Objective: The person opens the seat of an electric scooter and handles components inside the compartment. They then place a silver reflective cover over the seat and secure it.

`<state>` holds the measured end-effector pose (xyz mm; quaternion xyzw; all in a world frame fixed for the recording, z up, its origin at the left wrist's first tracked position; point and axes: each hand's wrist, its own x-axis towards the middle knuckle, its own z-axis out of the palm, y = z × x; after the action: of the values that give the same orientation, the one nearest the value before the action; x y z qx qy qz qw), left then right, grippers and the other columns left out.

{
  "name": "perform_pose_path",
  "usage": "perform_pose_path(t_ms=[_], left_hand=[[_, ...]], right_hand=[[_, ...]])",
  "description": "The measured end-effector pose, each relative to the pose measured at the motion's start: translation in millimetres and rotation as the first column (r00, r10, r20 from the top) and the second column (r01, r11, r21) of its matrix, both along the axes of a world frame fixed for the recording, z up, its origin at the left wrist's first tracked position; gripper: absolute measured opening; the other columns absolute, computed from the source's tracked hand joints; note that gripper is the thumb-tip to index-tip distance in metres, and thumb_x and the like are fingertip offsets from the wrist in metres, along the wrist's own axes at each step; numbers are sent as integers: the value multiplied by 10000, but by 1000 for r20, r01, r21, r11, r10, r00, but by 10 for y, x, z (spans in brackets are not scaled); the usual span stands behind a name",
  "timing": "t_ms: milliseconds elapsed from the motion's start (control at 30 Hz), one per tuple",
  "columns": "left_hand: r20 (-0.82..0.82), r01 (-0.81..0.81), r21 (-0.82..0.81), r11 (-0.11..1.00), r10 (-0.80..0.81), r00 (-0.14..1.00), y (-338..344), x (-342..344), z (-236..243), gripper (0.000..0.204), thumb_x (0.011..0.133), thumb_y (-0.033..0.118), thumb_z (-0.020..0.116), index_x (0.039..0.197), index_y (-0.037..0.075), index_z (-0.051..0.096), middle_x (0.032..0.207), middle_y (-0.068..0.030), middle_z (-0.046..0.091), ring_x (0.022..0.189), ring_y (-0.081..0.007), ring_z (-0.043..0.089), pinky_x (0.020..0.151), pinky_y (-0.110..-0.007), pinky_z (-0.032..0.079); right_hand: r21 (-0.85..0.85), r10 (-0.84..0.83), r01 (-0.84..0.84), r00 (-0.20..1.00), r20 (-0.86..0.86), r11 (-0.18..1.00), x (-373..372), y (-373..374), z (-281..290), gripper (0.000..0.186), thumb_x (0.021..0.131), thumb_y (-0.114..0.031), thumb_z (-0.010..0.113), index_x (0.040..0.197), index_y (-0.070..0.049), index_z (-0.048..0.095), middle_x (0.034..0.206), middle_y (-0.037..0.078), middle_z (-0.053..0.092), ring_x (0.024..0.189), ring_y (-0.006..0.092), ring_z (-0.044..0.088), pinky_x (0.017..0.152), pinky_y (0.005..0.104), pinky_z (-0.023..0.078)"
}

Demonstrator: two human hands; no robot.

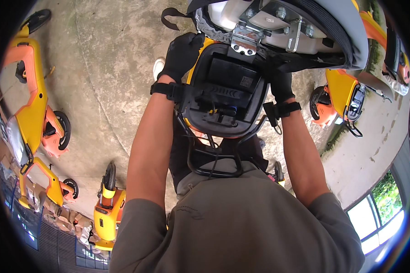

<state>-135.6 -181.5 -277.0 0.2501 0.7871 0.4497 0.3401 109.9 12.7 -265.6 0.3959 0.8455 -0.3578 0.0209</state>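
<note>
A scooter seat point(351, 27) is tipped up on its metal hinge point(246, 40), its underside with bolts and brackets facing me. My left hand point(183, 53), in a black glove, is closed at the near left edge of the seat cover point(206, 31), its fingers apparently pinching that edge. My right hand point(281, 84), also gloved in black, is at the right side under the seat, its fingers lost against the dark cover. Between my hands lies the open storage compartment point(193, 109) with a black battery point(234, 75) and a cable connector point(221, 112) in it.
A black tubular rack point(214, 173) juts from the scooter toward my waist. A black strap point(168, 20) hangs off the seat's left side. Other yellow and orange scooters stand around: left point(34, 104), lower left point(108, 214) and right point(339, 93). Underfoot is concrete floor point(109, 68).
</note>
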Motion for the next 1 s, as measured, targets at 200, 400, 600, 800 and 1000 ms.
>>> perform_pose_path(t_ms=[200,400,600,800,1000], left_hand=[[467,-178,-72,981,191,863,-189,201,184,301,934,268,545,820,3,627,623,-44,599,598,-122,570,585,-297,459],[744,-545,46,837,336,578,-205,145,103,252,931,201,568,1079,8,634,987,-72,648,845,-117,619,745,-249,498],[64,-223,203,954,214,975,211,281,-199,282,871,126,615,1117,-11,612,998,-84,653,918,-188,626,792,-298,514],[420,-246,302,921,104,902,0,352,-222,235,882,108,594,1095,9,606,969,-81,651,871,-164,621,690,-280,522],[688,-355,168,920,148,710,161,372,45,269,841,81,597,1098,2,592,907,-108,647,804,-165,623,663,-276,509]], right_hand=[[-279,-187,155,978,-92,948,-212,-127,326,186,836,-207,675,919,-42,651,791,30,607,675,120,544,580,278,435],[-136,-22,38,994,111,990,-242,-86,393,190,817,-244,691,829,-56,673,733,-2,597,613,90,495,533,271,388],[-24,41,-40,998,48,999,4,-9,158,225,927,-268,575,831,-72,630,637,-22,520,535,68,461,478,255,353],[-472,-107,145,988,107,870,-546,-457,724,218,916,-216,580,867,-14,649,606,33,527,562,72,506,511,254,402],[-607,-374,177,903,-213,774,-1158,-634,578,175,882,-203,630,914,-37,672,722,3,603,648,92,559,570,253,437]])
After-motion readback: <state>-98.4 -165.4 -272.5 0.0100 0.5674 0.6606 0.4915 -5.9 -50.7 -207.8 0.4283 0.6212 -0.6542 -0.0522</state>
